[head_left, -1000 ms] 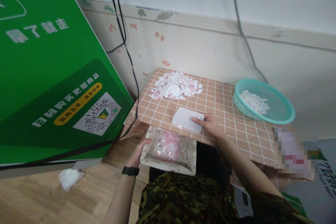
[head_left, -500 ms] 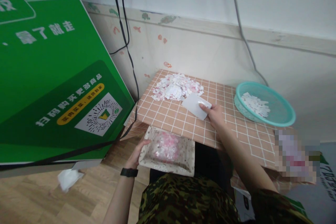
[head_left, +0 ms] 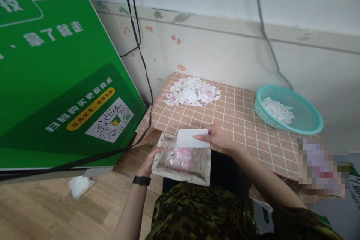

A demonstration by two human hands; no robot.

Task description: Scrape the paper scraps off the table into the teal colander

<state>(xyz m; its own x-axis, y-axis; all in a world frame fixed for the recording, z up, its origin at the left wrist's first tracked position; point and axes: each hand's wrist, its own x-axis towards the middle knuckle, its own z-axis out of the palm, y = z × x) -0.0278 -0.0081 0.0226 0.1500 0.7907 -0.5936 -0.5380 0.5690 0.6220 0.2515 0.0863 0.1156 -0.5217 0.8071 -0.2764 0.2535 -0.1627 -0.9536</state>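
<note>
My left hand (head_left: 152,160) grips the left side of a shallow speckled tray (head_left: 206,174), held just off the table's front edge. Pink and clear glossy bits (head_left: 181,159) lie in the tray. In my right hand (head_left: 218,138) is a flat white card (head_left: 187,138), its thumb pressed on top. The card is over the tray's back part and hides some of it. Farther back, a pile of white and pink paper scraps (head_left: 192,92) lies on the table.
The table (head_left: 236,110) has a brown checked cover. On its right stands a turquoise basket (head_left: 309,120) with white pieces. A green printed panel (head_left: 56,82) rises at the left, with black cords (head_left: 143,60) hanging beside it. A white bag (head_left: 80,186) lies on the floor.
My right hand has brought the white card from beside the paper pile back toward me, over the tray. My left hand still holds the tray in nearly the same place.
</note>
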